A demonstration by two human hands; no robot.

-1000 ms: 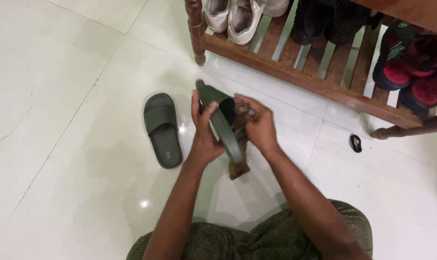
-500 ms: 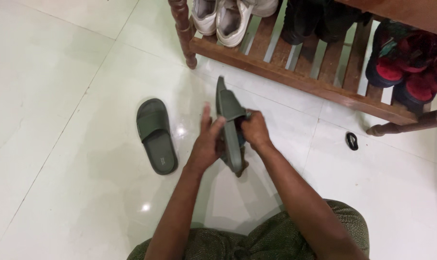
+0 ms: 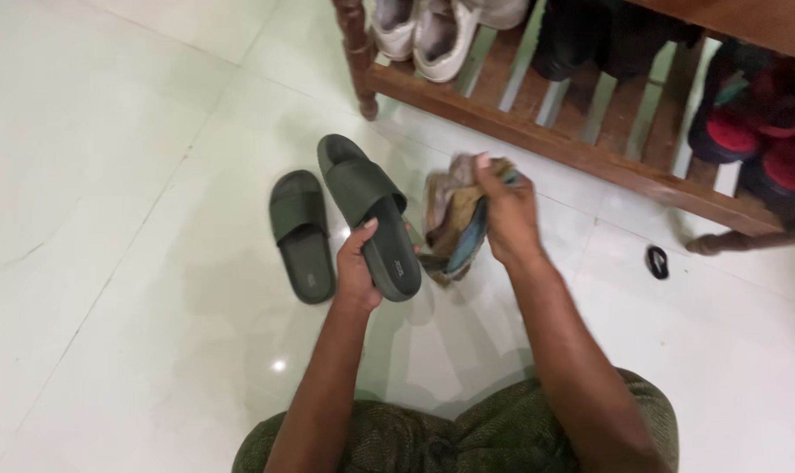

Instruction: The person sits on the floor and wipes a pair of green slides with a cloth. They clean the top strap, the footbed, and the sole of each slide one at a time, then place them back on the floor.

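The left hand (image 3: 355, 267) clasps a green slide (image 3: 368, 210) by its heel, sole down, above the floor (image 3: 108, 219). The right hand (image 3: 507, 219) clutches a bunched rag (image 3: 450, 219) just beside it. A second slide (image 3: 299, 235) lies on the floor to the left, near the shoe rack (image 3: 572, 144).

This looks like a home, most likely an entryway or hall where footwear is kept. A low wooden shoe rack (image 3: 581, 149) with slatted shelves and turned legs stands on a glossy, pale tiled floor (image 3: 108, 219). On its shelf sit white sneakers (image 3: 424, 31), dark shoes (image 3: 590, 39) and red-and-black sandals (image 3: 756, 131). A green slide sandal (image 3: 299, 235) lies on the tiles beside the rack.
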